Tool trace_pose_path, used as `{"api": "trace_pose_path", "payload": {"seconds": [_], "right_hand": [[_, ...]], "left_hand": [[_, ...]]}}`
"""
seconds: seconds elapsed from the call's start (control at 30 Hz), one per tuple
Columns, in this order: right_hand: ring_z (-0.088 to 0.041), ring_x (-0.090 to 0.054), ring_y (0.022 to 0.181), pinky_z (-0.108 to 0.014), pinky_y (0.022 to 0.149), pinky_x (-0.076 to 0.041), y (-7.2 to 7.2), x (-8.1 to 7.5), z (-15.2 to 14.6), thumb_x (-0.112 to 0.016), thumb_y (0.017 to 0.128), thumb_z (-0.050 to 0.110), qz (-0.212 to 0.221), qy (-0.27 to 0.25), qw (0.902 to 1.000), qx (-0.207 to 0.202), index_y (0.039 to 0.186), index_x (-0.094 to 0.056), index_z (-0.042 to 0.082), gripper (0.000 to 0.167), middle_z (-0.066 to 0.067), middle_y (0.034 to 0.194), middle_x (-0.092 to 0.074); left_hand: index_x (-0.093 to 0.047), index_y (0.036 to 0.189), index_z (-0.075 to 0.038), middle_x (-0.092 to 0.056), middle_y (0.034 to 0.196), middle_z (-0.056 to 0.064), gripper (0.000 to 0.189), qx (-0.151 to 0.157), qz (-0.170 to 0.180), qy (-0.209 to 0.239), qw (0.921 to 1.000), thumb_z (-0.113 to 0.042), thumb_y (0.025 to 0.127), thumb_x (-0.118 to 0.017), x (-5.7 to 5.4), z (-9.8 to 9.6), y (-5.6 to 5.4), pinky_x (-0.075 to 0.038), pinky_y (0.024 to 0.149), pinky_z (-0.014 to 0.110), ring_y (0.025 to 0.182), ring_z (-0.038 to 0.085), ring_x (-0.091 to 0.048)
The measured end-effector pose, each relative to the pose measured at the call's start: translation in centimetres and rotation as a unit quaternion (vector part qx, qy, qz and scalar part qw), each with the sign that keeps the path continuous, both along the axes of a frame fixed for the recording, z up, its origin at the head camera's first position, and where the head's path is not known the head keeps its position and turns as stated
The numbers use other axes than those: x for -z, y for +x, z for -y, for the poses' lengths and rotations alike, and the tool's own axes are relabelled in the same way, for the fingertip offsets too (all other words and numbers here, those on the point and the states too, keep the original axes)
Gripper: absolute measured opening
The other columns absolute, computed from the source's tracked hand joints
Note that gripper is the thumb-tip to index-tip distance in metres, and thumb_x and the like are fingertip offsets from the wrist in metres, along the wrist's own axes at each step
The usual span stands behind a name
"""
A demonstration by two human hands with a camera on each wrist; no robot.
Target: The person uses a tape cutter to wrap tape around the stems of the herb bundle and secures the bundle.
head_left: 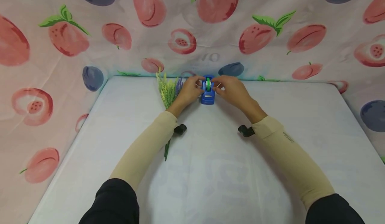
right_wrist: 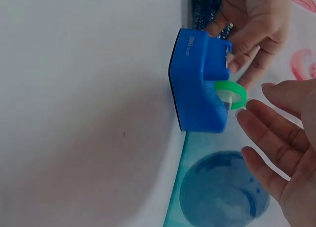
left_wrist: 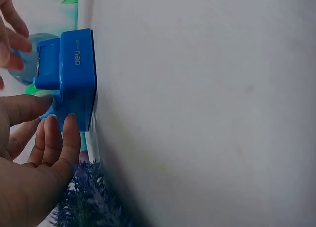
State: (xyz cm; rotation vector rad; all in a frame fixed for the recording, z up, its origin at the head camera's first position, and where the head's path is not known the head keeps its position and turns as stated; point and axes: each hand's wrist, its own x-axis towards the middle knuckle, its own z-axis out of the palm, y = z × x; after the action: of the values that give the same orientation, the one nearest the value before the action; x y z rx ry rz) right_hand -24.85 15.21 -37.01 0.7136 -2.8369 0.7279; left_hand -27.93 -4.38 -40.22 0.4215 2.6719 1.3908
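Observation:
A blue tape dispenser (head_left: 208, 100) with "deli" lettering stands at the table's far edge, with a green-ringed tape roll (right_wrist: 238, 94) seated in its recess. At its left side is my left hand (head_left: 189, 92), fingers loosely bent; in the left wrist view the fingertips (left_wrist: 71, 117) are up against the dispenser's side and the thumb is beside the roll. From the right comes my right hand (head_left: 233, 90). Its thumb and fingers are spread in the right wrist view, the fingertips (right_wrist: 242, 112) close beside the green roll; contact cannot be made out.
Artificial flower stems with yellow-green (head_left: 166, 90) and purple blooms (left_wrist: 91, 197) lie on the white table (head_left: 216, 170), partly under my left forearm. A fruit-patterned cloth (head_left: 216, 43) hangs behind the table. Black camera mounts (head_left: 180, 129) jut from both wrists.

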Motion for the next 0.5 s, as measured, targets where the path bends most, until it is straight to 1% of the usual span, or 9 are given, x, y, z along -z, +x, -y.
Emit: {"api": "trace_pose_path", "payload": {"seconds": [0.13,0.27,0.4,0.5], "right_hand": [[-0.026,-0.069,0.096,-0.044,0.082,-0.056,-0.9,0.3,1.0,-0.072,0.096,0.017,-0.005,0.011,0.9998,-0.017,0.126,-0.071,0.007,0.032,-0.011,0.111,-0.071],[-0.026,-0.065,0.091,-0.043,0.076,-0.054,-1.5,0.5,1.8,-0.073,0.095,0.019,-0.004,0.035,0.9992,-0.019,0.123,-0.073,0.009,0.029,-0.011,0.103,-0.066],[-0.025,-0.060,0.085,-0.042,0.070,-0.053,-1.9,0.7,2.5,-0.073,0.095,0.018,0.002,0.060,0.9981,-0.015,0.121,-0.075,0.010,0.027,-0.010,0.099,-0.060],[-0.026,-0.059,0.081,-0.042,0.067,-0.052,-2.0,0.9,2.8,-0.073,0.094,0.016,0.001,0.078,0.9969,-0.009,0.119,-0.075,0.009,0.026,-0.010,0.098,-0.058]], "left_hand": [[-0.058,0.141,-0.005,-0.061,0.112,0.014,0.050,0.004,-0.001,-0.004,1.0000,0.001,0.092,-0.071,0.1,-0.1,-0.3,-0.055,0.081,0.036,0.099,0.026,-0.062],[-0.059,0.139,-0.004,-0.062,0.112,0.014,0.048,-0.001,-0.005,-0.007,1.0000,0.000,0.092,-0.070,0.3,-0.4,-0.6,-0.054,0.082,0.035,0.096,0.025,-0.063],[-0.061,0.137,-0.005,-0.061,0.110,0.014,0.046,-0.007,-0.002,0.002,1.0000,0.000,0.092,-0.070,0.5,-0.5,-0.7,-0.051,0.078,0.034,0.091,0.023,-0.062],[-0.061,0.138,-0.005,-0.059,0.107,0.012,0.048,-0.008,0.009,0.018,0.9998,0.001,0.091,-0.070,0.6,-0.5,-0.6,-0.049,0.073,0.032,0.087,0.021,-0.060]]}}
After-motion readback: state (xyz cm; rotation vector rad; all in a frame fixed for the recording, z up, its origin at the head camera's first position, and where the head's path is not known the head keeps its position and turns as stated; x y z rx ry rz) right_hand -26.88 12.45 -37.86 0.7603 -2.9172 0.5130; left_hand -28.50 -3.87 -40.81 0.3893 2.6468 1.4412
